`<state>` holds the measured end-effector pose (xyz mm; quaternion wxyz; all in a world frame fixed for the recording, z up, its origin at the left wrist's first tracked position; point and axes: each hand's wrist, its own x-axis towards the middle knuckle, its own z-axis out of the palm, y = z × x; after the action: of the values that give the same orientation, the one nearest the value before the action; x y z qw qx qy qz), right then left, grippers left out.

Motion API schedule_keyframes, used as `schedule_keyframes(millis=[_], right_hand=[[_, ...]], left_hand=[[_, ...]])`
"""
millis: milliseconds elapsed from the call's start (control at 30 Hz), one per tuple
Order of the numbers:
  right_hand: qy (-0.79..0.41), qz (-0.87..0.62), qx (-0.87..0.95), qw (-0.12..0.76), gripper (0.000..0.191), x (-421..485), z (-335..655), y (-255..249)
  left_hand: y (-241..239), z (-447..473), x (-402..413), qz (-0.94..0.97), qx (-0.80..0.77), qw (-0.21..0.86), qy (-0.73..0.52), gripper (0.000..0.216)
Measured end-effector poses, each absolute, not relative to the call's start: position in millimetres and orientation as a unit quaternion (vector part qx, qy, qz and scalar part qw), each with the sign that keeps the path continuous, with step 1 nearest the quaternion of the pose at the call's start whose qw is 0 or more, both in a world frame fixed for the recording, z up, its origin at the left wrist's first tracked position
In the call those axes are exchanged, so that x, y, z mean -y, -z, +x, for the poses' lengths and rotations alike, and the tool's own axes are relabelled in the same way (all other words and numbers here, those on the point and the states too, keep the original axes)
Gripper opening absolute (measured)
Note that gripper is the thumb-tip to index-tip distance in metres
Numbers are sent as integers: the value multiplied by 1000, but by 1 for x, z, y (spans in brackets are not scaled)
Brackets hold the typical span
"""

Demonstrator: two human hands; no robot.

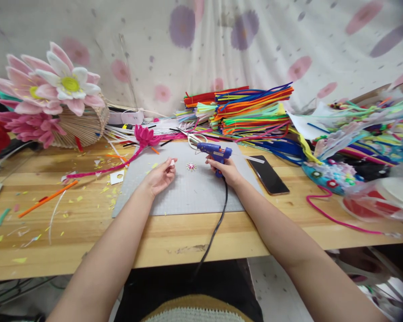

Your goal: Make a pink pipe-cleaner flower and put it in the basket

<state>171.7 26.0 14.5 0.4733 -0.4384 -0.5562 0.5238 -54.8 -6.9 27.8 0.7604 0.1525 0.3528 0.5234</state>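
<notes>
My right hand (pixel 225 171) grips a blue hot glue gun (pixel 215 152) over a grey cutting mat (pixel 188 197), nozzle pointing left. Its black cord (pixel 218 223) runs back off the table's front edge. My left hand (pixel 159 176) rests on the mat with fingers curled, pinching a small white piece (pixel 172 163) at the fingertips. Between my hands a tiny pink and white flower-like piece (pixel 191 167) lies on the mat.
A stack of coloured pipe cleaners (pixel 248 109) and scissors (pixel 195 139) lie behind the mat. A black phone (pixel 268 174) lies to the right, a pink pipe-cleaner flower stem (pixel 134 150) to the left. Large pink fabric flowers (pixel 50 91) stand far left. Craft clutter (pixel 356 143) fills the right.
</notes>
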Motion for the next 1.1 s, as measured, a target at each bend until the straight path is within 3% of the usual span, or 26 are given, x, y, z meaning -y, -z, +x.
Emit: schedule_keyframes(millis=[200, 467, 1100], right_hand=[[-532, -424, 571, 460, 36, -22, 173, -19], [-549, -430, 622, 356, 36, -20, 169, -19], [-532, -435, 646, 333, 40, -23, 171, -14]], left_hand=[[-26, -52, 7, 179, -401, 703, -559, 14], [-22, -51, 4, 243, -448, 670, -539, 13], [-20, -48, 2, 298, -448, 641, -547, 24]])
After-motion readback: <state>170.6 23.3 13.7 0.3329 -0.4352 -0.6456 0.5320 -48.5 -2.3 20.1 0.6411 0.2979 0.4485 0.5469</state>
